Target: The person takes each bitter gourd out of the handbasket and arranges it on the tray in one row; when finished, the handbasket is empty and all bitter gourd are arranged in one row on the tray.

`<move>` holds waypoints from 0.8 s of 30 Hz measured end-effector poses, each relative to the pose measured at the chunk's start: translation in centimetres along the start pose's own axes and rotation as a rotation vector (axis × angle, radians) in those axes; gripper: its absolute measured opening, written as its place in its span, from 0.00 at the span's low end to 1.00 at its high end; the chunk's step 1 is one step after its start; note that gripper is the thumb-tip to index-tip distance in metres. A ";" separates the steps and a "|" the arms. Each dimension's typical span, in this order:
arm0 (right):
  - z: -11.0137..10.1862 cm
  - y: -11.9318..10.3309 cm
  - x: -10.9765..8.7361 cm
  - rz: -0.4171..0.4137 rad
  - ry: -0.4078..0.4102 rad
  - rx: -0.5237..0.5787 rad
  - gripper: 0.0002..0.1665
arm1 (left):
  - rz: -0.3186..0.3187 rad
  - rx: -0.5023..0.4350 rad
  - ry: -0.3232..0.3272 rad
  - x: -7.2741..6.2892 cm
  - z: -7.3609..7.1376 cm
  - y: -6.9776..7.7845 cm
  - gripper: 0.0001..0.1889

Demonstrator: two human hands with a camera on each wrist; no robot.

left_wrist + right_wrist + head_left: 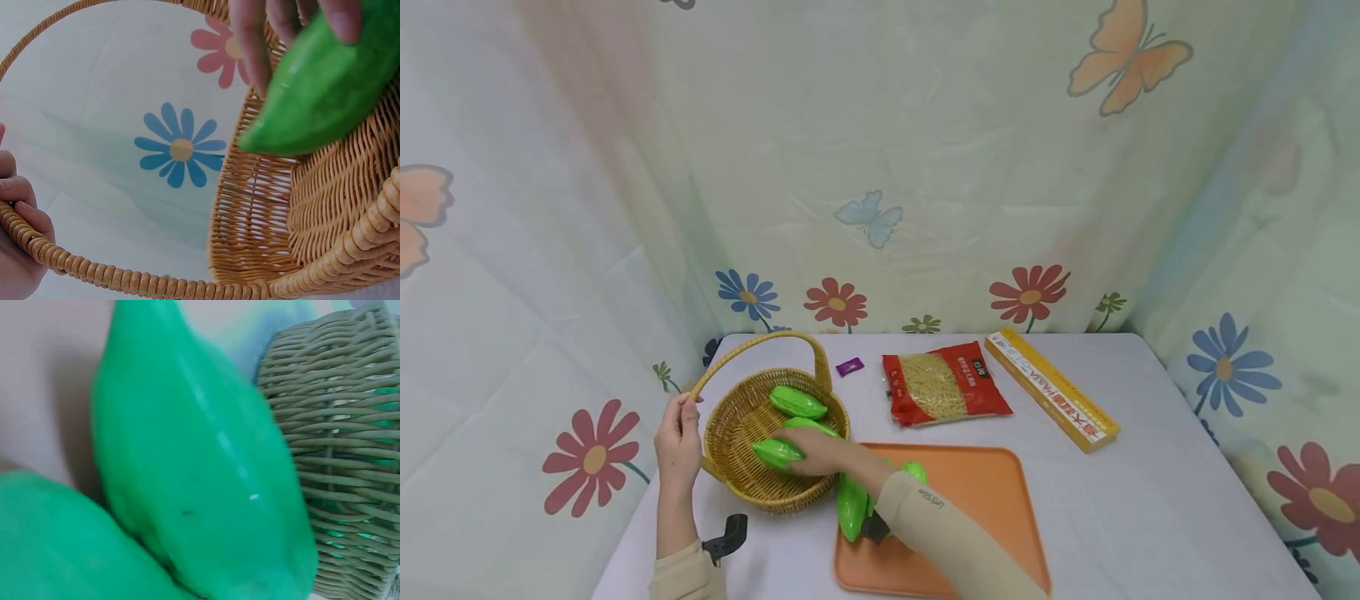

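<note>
My left hand [677, 442] grips the arched handle [760, 340] of a round wicker basket [722, 417] at its near left side. Over the inside of that basket my right hand [816, 452] holds a glossy green fruit [777, 455] with a pointed tip. The left wrist view shows this held fruit [325, 94] at the basket's woven wall, with fingers around it. Another green fruit [797, 402] lies in the basket, and one more [811, 426] is partly hidden behind the right hand. Close to the right wrist camera are two green fruits, one of them upright [194, 462].
An orange tray [977, 492] right of the basket bears more green fruits [852, 508], partly covered by the right forearm. Behind it lie a red pasta bag [940, 383], a long yellow pasta box [1052, 389] and a small purple packet [850, 367]. Patterned curtains surround the table.
</note>
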State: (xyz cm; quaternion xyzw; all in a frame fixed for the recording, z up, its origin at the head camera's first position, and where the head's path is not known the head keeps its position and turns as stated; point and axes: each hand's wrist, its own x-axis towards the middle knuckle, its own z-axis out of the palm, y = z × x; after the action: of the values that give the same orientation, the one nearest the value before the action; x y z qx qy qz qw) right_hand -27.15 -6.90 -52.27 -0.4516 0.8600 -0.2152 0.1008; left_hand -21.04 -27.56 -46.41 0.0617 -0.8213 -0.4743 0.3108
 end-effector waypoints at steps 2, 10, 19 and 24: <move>-0.4 0.0 -0.2 -0.007 0.020 0.020 0.34 | 0.008 0.000 0.006 0.0 0.0 0.0 0.16; -1.9 -0.3 -1.3 -0.023 0.104 0.124 0.33 | 0.052 -0.028 0.030 0.0 0.0 0.2 0.14; -3.3 0.2 -2.6 0.001 0.189 0.262 0.34 | 0.032 -0.019 0.017 0.1 0.0 0.4 0.15; -3.8 0.5 -3.7 0.043 0.206 0.357 0.35 | 0.013 -0.011 0.017 0.0 -0.1 0.4 0.15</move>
State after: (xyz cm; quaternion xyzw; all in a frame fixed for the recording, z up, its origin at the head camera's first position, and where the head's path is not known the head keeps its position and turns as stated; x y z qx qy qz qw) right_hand -26.79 -2.57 -49.15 -0.3838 0.8234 -0.4071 0.0952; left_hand -20.87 -27.37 -46.03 0.0588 -0.8164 -0.4761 0.3213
